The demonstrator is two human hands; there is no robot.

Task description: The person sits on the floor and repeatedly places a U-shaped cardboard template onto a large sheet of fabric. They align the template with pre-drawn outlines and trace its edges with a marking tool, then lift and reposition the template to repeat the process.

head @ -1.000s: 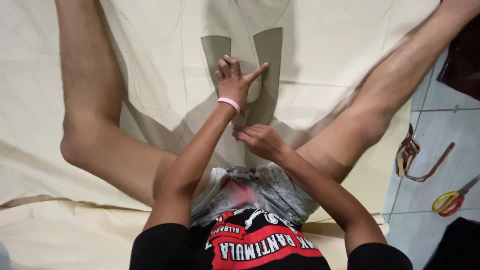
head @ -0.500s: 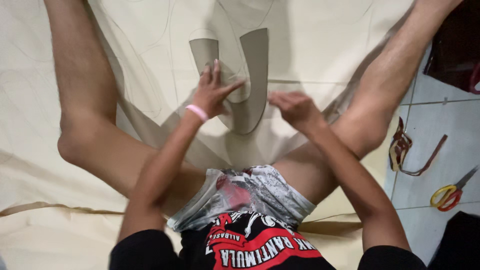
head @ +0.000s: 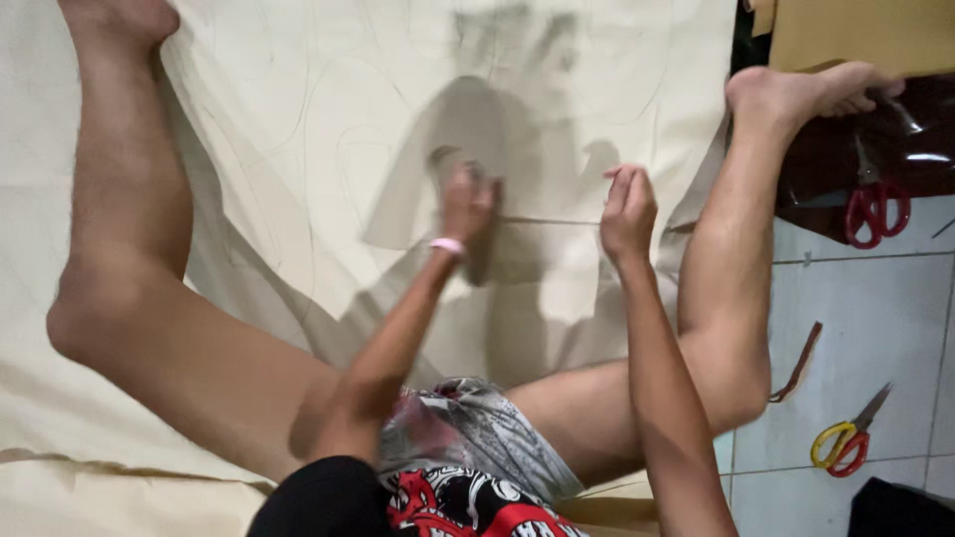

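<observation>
I sit on a wide cream fabric sheet (head: 328, 119) with both bare legs spread over it. My left hand (head: 466, 204), with a pink wristband, is blurred and presses with its fingers together on a grey-brown cardboard template (head: 484, 257) that lies in shadow on the fabric. My right hand (head: 627, 209) is a little to the right of it, fingertips pinched together and touching the fabric; anything between them is too small to make out. A thin straight line (head: 547, 221) runs across the fabric between the two hands.
On the tiled floor at the right lie yellow-and-red scissors (head: 846, 443) and a brown strip (head: 796, 363). Red-handled scissors (head: 873, 209) rest on dark brown material by my right foot. Brown cardboard (head: 865, 30) fills the top right corner; a black item (head: 895, 507) sits bottom right.
Both hands have reached farther out over the fabric. My right hand has moved off to the right of the template, and my left hand's fingers have drawn together on it. The camera has tilted forward.
</observation>
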